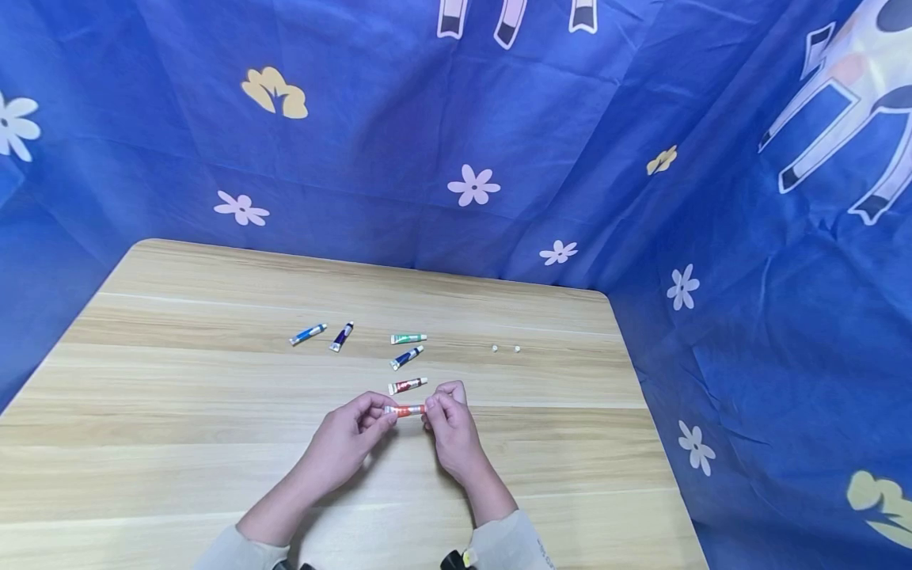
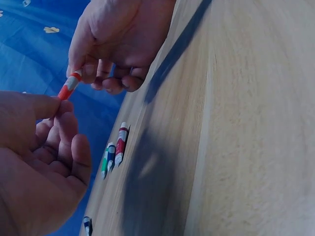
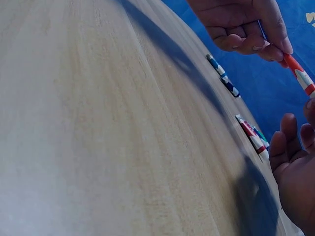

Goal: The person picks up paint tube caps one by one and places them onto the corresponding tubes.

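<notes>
Between both hands, above the table, is an orange-red paint tube [image 1: 409, 411] with a white label. My left hand [image 1: 343, 443] pinches its flat end between thumb and forefinger. At the other end my right hand [image 1: 453, 435] pinches the cap, which the fingers hide. In the left wrist view the orange-red tube [image 2: 69, 87] spans the gap between the two thumbs. Just beyond the hands lies a dark red paint tube [image 1: 408, 385]. Behind it are a dark blue tube [image 1: 407, 358] and a green tube [image 1: 408, 339].
Farther left on the wooden table [image 1: 214, 380] lie a light blue tube [image 1: 308, 334] and a purple-blue tube [image 1: 342, 336]. Two small white caps, a left one [image 1: 495, 348] and a right one [image 1: 517, 348], sit to the right. A blue patterned cloth [image 1: 399, 142] hangs behind the table.
</notes>
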The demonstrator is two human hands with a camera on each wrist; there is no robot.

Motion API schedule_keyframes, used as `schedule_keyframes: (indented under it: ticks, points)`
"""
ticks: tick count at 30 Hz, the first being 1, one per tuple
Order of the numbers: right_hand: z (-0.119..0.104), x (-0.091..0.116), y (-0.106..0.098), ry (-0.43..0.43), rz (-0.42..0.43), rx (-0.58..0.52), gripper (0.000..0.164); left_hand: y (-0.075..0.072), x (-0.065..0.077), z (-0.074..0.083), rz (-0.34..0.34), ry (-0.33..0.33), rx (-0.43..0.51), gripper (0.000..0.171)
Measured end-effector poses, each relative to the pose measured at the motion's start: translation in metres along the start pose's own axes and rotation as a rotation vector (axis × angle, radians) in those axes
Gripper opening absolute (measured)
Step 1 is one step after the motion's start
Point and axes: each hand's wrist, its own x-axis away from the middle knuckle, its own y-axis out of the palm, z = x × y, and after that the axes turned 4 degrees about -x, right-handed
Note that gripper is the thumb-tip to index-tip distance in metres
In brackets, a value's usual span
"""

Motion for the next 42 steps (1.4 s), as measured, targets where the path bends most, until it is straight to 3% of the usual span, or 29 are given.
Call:
schedule_keyframes:
  ticks: [5,10,14,19,26,36,42]
  points:
    - [0.003,0.0,0.0,-0.02,0.003,0.034,0.033,-0.002,-0.001,-0.001,0.016,0.044,-0.041,0.016]
    - [0.007,0.001,-0.002,-0.051,0.015,0.064,0.035,-0.005,-0.001,-0.002,0.063,0.151,-0.118,0.025]
    - [0.009,0.001,-0.003,-0.068,0.033,0.114,0.034,-0.004,-0.003,-0.003,0.097,0.246,-0.268,0.023]
    - [0.011,0.002,-0.003,-0.068,0.057,0.174,0.031,-0.002,-0.007,-0.007,0.121,0.301,-0.472,0.021]
    - [0.011,0.005,-0.003,-0.013,0.075,0.194,0.031,0.0,-0.016,-0.014,0.175,0.416,-0.576,0.024]
    - [0.011,0.008,-0.002,0.011,0.074,0.197,0.032,-0.002,-0.03,-0.023,0.057,0.486,-0.712,0.02]
    - [0.01,0.009,-0.004,0.024,0.077,0.201,0.029,-0.002,-0.036,-0.023,0.04,0.5,-0.727,0.016]
